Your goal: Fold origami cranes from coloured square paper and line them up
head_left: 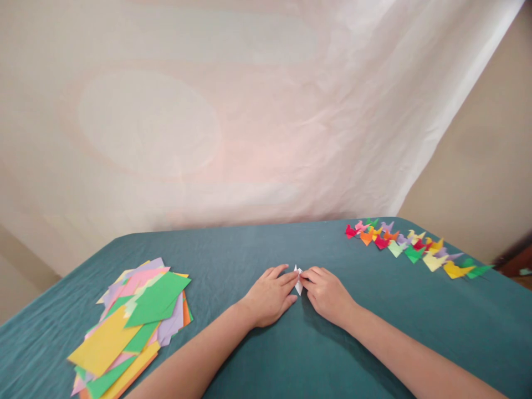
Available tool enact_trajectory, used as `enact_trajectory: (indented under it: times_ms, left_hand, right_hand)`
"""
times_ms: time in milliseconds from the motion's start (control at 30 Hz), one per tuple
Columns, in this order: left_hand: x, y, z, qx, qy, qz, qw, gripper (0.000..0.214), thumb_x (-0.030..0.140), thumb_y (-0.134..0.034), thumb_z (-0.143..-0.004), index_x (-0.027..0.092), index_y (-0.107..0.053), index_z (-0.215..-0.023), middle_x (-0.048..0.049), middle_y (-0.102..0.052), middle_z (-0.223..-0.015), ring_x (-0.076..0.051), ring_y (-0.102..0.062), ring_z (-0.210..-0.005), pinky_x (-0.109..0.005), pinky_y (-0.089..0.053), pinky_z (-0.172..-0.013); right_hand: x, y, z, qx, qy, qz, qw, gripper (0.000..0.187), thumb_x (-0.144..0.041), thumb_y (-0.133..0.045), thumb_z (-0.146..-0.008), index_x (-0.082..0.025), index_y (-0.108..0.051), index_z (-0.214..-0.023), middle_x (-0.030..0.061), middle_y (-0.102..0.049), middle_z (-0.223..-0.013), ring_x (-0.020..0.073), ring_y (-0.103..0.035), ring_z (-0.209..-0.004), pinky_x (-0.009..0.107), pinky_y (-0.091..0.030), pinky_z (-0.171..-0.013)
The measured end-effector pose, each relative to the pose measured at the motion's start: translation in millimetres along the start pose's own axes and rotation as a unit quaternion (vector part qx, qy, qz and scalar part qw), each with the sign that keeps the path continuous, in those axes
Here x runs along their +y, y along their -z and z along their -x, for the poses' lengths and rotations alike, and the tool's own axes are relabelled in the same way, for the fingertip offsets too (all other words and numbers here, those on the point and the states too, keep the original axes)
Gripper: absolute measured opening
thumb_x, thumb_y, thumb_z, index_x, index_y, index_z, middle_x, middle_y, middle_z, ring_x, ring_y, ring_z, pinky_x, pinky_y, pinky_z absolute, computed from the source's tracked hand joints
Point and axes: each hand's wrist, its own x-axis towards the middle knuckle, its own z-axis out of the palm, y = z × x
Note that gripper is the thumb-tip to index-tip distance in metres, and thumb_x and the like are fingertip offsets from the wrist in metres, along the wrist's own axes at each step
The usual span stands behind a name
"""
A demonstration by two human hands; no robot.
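Note:
A small piece of folded white paper (298, 287), narrow and pointed at its ends, lies on the table in front of me, between my two hands. My left hand (268, 298) rests palm down with its fingers stretched out and apart, the fingertips pressing on the paper's left side. From the other side, my right hand (326, 293) has its fingers curled and pinches the right edge of the paper. My fingertips cover part of the folds.
A loose pile of coloured paper sheets (162, 299) lies at the left. Several folded paper birds (397, 247) stand in slanting rows at the far right. Dark green cloth (257, 360) covers the table, and a pale sheet (257, 122) hangs behind it.

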Motion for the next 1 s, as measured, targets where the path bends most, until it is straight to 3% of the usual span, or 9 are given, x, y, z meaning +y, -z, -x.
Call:
enact_trajectory:
  times_ms: [433, 633, 1000]
  left_hand:
    - [5.7, 4.0, 1.9, 0.029, 0.028, -0.016, 0.999, 0.04, 0.042, -0.034, -0.093, 0.026, -0.043, -0.128, -0.0054, -0.044, -0.132, -0.025, -0.028, -0.129, -0.043, -0.027, -0.103]
    - [4.6, 2.2, 1.9, 0.032, 0.028, -0.004, 0.999, 0.04, 0.042, -0.035, -0.092, 0.026, -0.043, -0.128, -0.0061, -0.045, -0.131, -0.025, -0.028, -0.129, -0.044, -0.029, -0.103]
    - [5.7, 0.7, 2.0, 0.035, 0.03, 0.011, 0.999, 0.04, 0.04, -0.038, -0.092, 0.024, -0.044, -0.127, -0.0067, -0.047, -0.127, -0.026, -0.029, -0.128, -0.044, -0.029, -0.104]
  right_hand:
    - [2.5, -3.0, -1.1, -0.019, 0.017, 0.026, 0.999, 0.019, -0.007, -0.05, -0.081, -0.015, -0.065, -0.089, 0.0085, -0.062, -0.092, 0.0207, -0.052, -0.09, 0.034, -0.044, -0.078]
    - [2.4, -2.9, 1.2, 0.007, 0.013, -0.002, 1.0, 0.024, -0.006, -0.048, -0.081, -0.016, -0.064, -0.095, 0.0085, -0.062, -0.096, 0.0199, -0.052, -0.091, 0.033, -0.045, -0.08]
    - [1.3, -3.2, 3.8, -0.002, -0.001, -0.001, 1.0, 0.024, -0.007, -0.047, -0.082, -0.016, -0.065, -0.095, 0.0089, -0.063, -0.101, 0.0213, -0.052, -0.093, 0.036, -0.043, -0.082]
